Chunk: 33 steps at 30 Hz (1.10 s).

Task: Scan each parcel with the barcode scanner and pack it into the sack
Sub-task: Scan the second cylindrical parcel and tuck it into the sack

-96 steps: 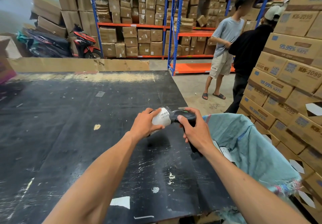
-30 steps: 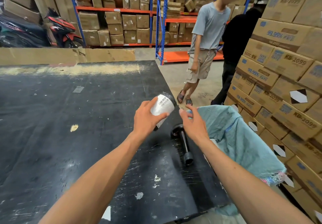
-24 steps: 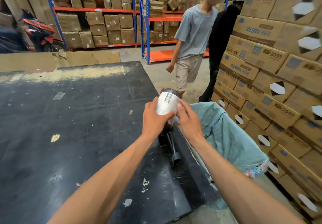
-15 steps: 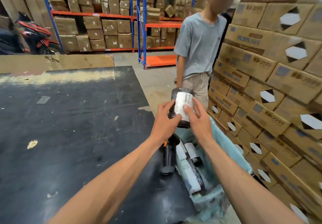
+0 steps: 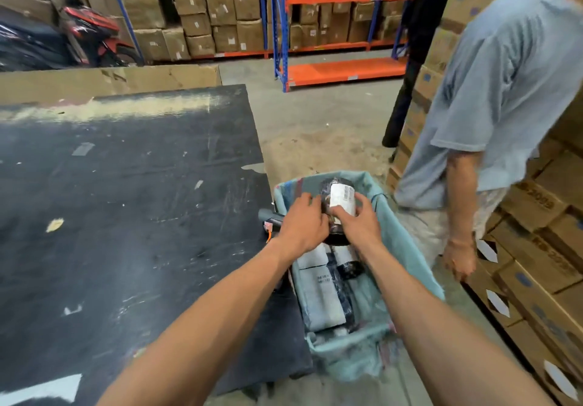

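A black-wrapped round parcel (image 5: 339, 195) with a white barcode label is inside the mouth of the teal sack (image 5: 407, 257) at the table's right edge. My left hand (image 5: 303, 225) grips its left side and my right hand (image 5: 356, 221) grips its right side, thumb on the label. Below it several wrapped parcels (image 5: 321, 292) lie in the sack. The black barcode scanner (image 5: 271, 221) lies on the black table (image 5: 126, 216) just left of my left hand, partly hidden by it.
A person in a light blue shirt (image 5: 492, 105) stands close on the right of the sack, hand hanging near stacked cartons (image 5: 536, 263). Another person in black (image 5: 416, 42) stands behind. Orange-and-blue racks (image 5: 284, 26) of boxes and a motorbike (image 5: 79, 36) are at the back.
I put the scanner down on the table, took the parcel in both hands and lowered it over the table edge into the sack. The person in blue walked up close on the right.
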{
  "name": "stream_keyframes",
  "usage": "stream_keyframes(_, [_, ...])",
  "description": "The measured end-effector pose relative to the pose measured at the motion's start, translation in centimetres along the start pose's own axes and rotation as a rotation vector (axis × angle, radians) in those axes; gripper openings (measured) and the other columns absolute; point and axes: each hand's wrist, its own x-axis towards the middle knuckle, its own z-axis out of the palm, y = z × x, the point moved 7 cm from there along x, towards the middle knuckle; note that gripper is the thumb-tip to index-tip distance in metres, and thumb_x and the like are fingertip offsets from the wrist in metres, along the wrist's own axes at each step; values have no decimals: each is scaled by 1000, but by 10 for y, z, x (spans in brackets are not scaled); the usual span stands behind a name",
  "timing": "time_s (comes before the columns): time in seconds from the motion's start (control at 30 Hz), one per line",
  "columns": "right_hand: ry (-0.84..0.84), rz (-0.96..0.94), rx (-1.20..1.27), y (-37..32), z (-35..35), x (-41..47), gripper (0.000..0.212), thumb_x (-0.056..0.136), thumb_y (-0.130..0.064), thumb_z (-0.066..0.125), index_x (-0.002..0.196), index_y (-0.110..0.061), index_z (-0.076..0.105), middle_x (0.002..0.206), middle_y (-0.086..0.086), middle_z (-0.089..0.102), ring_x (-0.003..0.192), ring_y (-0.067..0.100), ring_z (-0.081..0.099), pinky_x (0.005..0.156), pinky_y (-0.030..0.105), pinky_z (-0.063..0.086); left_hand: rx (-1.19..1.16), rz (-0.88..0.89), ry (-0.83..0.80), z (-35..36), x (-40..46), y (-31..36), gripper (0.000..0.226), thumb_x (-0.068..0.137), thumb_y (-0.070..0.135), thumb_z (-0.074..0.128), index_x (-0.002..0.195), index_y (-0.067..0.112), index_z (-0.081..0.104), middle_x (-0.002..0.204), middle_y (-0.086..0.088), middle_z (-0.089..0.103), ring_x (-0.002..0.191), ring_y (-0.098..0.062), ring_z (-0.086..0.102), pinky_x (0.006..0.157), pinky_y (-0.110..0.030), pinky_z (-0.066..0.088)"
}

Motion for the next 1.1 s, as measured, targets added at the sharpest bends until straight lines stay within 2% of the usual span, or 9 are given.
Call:
stream_keyframes(0.13, [-51, -18, -87, 27, -14, 15, 78, 84, -31, 84, 153, -22, 48, 139, 2, 64, 124, 25, 63, 106, 42, 52, 211, 28, 12, 24, 12, 8, 56, 98, 20, 42, 146, -7, 34, 143, -29, 41, 134, -40, 37, 114, -43, 28])
stream_keyframes(0.2, [-87, -28, -162, 42, -17, 18, 75, 86, -26, 84, 152, -17, 48, 135, 3, 64, 124, 24, 61, 105, 36, 48, 334, -39, -25, 42, 16, 4, 63, 103, 25, 34, 154, -9, 18, 157, -35, 19, 148, -43, 17, 122, -46, 13])
stream_keyframes(0.3, [-132, 7, -263, 74, -17, 22, 73, 89, -21, 82, 153, -11, 47, 140, 12, 64, 128, 30, 60, 101, 32, 44, 434, -134, -51, 67, 22, -4, 68, 105, 31, 27, 155, -9, 6, 160, -37, 0, 151, -47, 0, 124, -51, 3])
stream_keyframes(0.4, [-199, 89, -372, 116, -12, 24, 80, 93, -20, 78, 159, -7, 36, 153, 22, 54, 137, 38, 53, 111, 37, 40, 497, -286, -62, 81, 24, -24, 70, 105, 33, 23, 154, -12, -2, 158, -38, -9, 149, -50, -8, 123, -55, 0])
stream_keyframes(0.53, [-409, 306, -604, 165, -5, 20, 95, 105, -17, 62, 168, -7, -8, 174, 27, 6, 159, 43, 21, 127, 43, 21, 605, -458, -84, 84, 25, -46, 74, 105, 39, 18, 153, -11, -9, 158, -38, -13, 149, -50, -10, 122, -58, 3])
stream_keyframes(0.6, [-482, 388, -672, 180, -1, 21, 98, 107, -15, 59, 166, -9, -19, 175, 24, -7, 161, 42, 13, 129, 45, 15, 627, -485, -78, 86, 30, -53, 75, 104, 41, 18, 153, -10, -9, 158, -37, -13, 149, -50, -9, 122, -58, 6])
stream_keyframes(0.77, [-608, 455, -827, 208, 12, 24, 96, 108, -21, 50, 163, -6, -27, 172, 27, -13, 160, 43, 10, 131, 51, 14, 593, -484, -15, 82, 39, -66, 76, 103, 38, 24, 155, -9, -5, 159, -37, -11, 150, -50, -4, 123, -53, 14])
stream_keyframes(1.0, [-648, 468, -866, 234, 23, 27, 92, 111, -22, 48, 162, -1, -25, 172, 30, -16, 161, 45, 2, 131, 52, 10, 612, -321, -24, 76, 59, -93, 65, 102, 21, 23, 148, -21, 2, 157, -41, 6, 150, -50, 4, 124, -53, 6])
stream_keyframes(1.1, [-624, 474, -823, 245, 32, 24, 95, 110, -18, 52, 165, -9, -25, 173, 25, -17, 161, 44, 11, 132, 51, 12, 527, -378, 14, 71, 55, -91, 69, 102, 25, 27, 152, -15, 3, 161, -34, -3, 152, -45, 0, 120, -57, -6])
